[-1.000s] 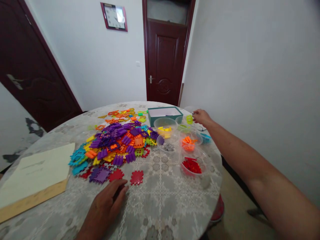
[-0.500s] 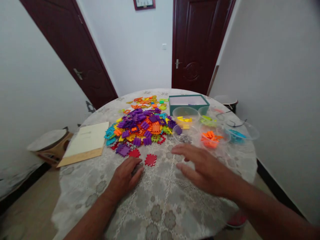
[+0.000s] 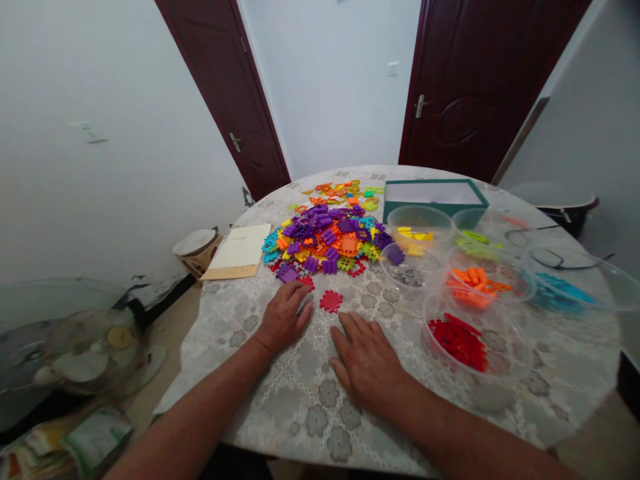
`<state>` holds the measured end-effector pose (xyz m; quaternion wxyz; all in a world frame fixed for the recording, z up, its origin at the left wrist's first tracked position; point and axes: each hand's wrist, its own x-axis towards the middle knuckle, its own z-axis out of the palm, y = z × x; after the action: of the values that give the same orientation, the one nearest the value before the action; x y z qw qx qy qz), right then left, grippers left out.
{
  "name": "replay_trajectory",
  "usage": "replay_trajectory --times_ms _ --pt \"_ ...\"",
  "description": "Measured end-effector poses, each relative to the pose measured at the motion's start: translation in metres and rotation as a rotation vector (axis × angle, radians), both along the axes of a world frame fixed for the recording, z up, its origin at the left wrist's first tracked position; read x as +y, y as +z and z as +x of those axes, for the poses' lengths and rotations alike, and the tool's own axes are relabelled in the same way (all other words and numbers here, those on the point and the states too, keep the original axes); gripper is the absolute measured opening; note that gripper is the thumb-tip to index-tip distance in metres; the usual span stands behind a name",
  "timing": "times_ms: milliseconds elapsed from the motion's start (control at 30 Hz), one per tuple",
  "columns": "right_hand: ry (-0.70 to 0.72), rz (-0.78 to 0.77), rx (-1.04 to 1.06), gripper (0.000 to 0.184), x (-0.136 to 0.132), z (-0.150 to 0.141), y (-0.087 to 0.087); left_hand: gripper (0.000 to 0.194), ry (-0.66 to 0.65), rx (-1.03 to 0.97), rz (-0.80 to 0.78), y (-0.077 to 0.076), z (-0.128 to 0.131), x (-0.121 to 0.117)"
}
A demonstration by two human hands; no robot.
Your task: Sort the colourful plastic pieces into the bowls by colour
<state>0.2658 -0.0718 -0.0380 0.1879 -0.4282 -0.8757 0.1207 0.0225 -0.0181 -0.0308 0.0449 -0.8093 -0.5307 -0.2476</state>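
My left hand (image 3: 285, 318) rests on the cloth with its thumb apart from its fingers. Its fingertips reach the edge of a red square toothed plastic piece (image 3: 307, 284), partly hidden; whether they touch it I cannot tell. A second red toothed piece (image 3: 331, 301) lies flat between my hands. Just on the near side of it, my right hand (image 3: 369, 363) lies palm down with its fingers spread, holding nothing. Beyond my hands is a heap of mixed interlocking pieces (image 3: 325, 240), mostly purple on top, with a purple square piece (image 3: 287, 272) at its near edge.
Clear tubs on the right hold sorted pieces: red (image 3: 457, 340), orange (image 3: 473, 287), grey (image 3: 407, 275), yellow (image 3: 415, 235), green (image 3: 477, 243) and blue (image 3: 563, 292). A green-edged box (image 3: 435, 208) stands behind them. A paper pad (image 3: 240, 248) lies left on the round table (image 3: 320, 413).
My right hand has come down from above the table onto the cloth beside the red piece. The left hand stays by the other red piece. The view has turned left, and the red tub now shows.
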Motion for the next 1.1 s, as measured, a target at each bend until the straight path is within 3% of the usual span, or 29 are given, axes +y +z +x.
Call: replay_trajectory --times_ms 233,533,767,967,1100 --pt "-0.082 0.001 0.018 0.054 0.015 -0.007 -0.005 0.047 0.137 0.14 -0.015 -0.003 0.004 0.005" --pt "-0.159 0.04 -0.003 0.054 0.021 -0.015 -0.009 0.039 0.102 0.121 -0.022 -0.004 0.003 0.005" --pt "-0.212 0.027 -0.002 0.054 0.037 -0.027 0.002 0.038 0.045 0.042 -0.02 -0.011 -0.002 0.007" --pt "-0.378 0.088 -0.055 0.044 0.057 -0.049 -0.002 0.046 0.125 -0.012 -0.03 -0.013 -0.003 0.013" --pt "-0.368 0.09 -0.021 0.044 0.058 -0.046 -0.008 0.04 0.139 0.031 -0.06 -0.007 -0.002 0.019"
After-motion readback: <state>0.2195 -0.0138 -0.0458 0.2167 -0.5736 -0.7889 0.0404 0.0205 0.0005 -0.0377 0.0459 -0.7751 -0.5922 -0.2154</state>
